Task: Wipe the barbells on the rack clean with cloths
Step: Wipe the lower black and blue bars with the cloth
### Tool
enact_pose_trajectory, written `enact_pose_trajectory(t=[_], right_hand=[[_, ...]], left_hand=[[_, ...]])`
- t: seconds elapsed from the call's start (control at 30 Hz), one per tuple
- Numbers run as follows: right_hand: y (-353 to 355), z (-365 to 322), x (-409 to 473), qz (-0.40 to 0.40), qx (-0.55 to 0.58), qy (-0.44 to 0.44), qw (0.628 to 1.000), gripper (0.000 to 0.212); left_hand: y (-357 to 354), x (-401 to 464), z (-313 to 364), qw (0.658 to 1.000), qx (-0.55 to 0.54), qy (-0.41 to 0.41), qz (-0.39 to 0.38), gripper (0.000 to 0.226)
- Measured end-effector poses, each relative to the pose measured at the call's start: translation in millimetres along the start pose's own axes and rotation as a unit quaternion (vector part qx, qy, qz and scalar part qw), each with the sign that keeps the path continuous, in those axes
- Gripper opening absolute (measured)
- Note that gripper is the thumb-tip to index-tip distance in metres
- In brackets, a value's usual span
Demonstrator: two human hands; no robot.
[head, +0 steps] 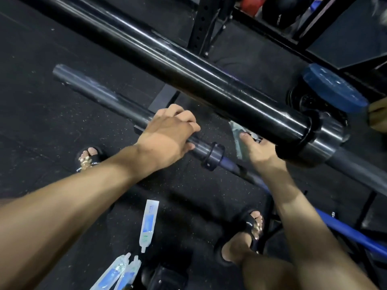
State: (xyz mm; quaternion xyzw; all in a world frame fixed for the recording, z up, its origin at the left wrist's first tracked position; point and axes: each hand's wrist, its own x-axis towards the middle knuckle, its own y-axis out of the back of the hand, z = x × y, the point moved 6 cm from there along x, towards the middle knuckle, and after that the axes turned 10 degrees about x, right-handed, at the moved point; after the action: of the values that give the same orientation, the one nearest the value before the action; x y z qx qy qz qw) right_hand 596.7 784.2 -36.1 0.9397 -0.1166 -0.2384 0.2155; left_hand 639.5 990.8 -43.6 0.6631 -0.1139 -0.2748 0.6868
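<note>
Two barbells run diagonally across the head view. The upper barbell's black sleeve [188,72] is close to the camera, with its collar at the right. The lower barbell's sleeve [98,95] lies below it. My left hand [167,135] grips that lower sleeve just left of its collar [213,155]. My right hand [259,149] reaches under the upper bar's collar and pinches a grey-green cloth [237,132]; most of its fingers are hidden behind the bar.
A blue weight plate [335,88] sits at the right. Black rack uprights [201,24] stand behind. A blue bar [343,227] runs low at the right. Several white-and-blue pouches [148,222] lie on the black rubber floor near my sandalled feet [249,231].
</note>
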Motion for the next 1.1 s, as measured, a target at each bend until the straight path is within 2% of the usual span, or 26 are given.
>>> enact_pose_trajectory(t=[0.03, 0.1, 0.23, 0.4, 0.47, 0.57, 0.63, 0.7, 0.77, 0.83, 0.9, 0.97, 1.0, 1.07, 1.1], right_hand=[[-7.5, -3.7, 0.9, -0.021, -0.030, -0.016, 0.999, 0.040], [-9.4, -4.2, 6.2, -0.017, -0.045, -0.030, 0.998, 0.045], [-14.2, -8.7, 11.1, -0.016, -0.107, 0.010, 0.994, 0.037], [-30.6, 4.7, 18.0, -0.042, -0.045, -0.002, 0.998, 0.040], [-34.0, 6.8, 18.5, -0.058, -0.060, 0.004, 0.997, 0.036], [-36.8, 0.4, 10.6, -0.090, -0.119, 0.068, 0.986, 0.028], [-36.5, -1.3, 0.7, -0.111, -0.112, 0.104, 0.982, 0.014], [-38.4, -3.2, -4.4, -0.114, -0.116, 0.135, 0.977, 0.020], [-40.0, 1.3, 4.6, -0.095, -0.142, 0.125, 0.977, 0.017], [-38.6, 2.5, 15.9, -0.068, -0.174, 0.095, 0.978, 0.029], [-38.8, 2.1, 13.3, -0.089, -0.170, 0.075, 0.979, 0.025], [-40.9, -2.9, -1.5, -0.138, -0.160, 0.125, 0.969, 0.012], [-42.5, -7.0, -9.7, -0.151, -0.160, 0.159, 0.963, 0.013], [-41.4, -9.9, -11.7, -0.121, -0.174, 0.205, 0.956, 0.016], [-39.7, -7.9, -3.4, -0.094, -0.176, 0.201, 0.959, 0.015]], left_hand=[[-0.1, 0.3, 2.2, 1.000, 0.007, -0.012, 0.009, 0.052], [-3.6, 1.4, 5.4, 0.999, 0.007, -0.029, 0.015, 0.057], [-16.0, 7.2, 10.3, 0.999, 0.021, -0.031, -0.012, 0.053], [-23.7, 9.1, 10.3, 0.999, 0.012, -0.035, -0.001, 0.049], [-22.8, 8.2, 9.1, 0.999, 0.017, -0.035, -0.002, 0.050], [-23.3, 8.1, 8.3, 0.999, 0.023, -0.037, -0.002, 0.050], [-23.4, 8.3, 7.9, 0.999, 0.021, -0.040, 0.012, 0.050], [-24.4, 8.1, 7.2, 0.999, 0.019, -0.043, 0.023, 0.049], [-25.5, 7.3, 7.0, 0.998, 0.013, -0.044, 0.031, 0.049], [-24.6, 7.8, 4.9, 0.998, 0.008, -0.044, 0.039, 0.048], [-25.0, 7.9, 4.0, 0.998, 0.006, -0.046, 0.038, 0.049], [-27.1, 9.2, 3.4, 0.998, 0.009, -0.047, 0.042, 0.050], [-28.0, 10.2, 3.3, 0.998, 0.008, -0.047, 0.045, 0.050], [-30.0, 11.5, 3.4, 0.998, 0.002, -0.047, 0.042, 0.048], [-30.8, 12.1, 3.6, 0.998, 0.000, -0.043, 0.039, 0.047]])
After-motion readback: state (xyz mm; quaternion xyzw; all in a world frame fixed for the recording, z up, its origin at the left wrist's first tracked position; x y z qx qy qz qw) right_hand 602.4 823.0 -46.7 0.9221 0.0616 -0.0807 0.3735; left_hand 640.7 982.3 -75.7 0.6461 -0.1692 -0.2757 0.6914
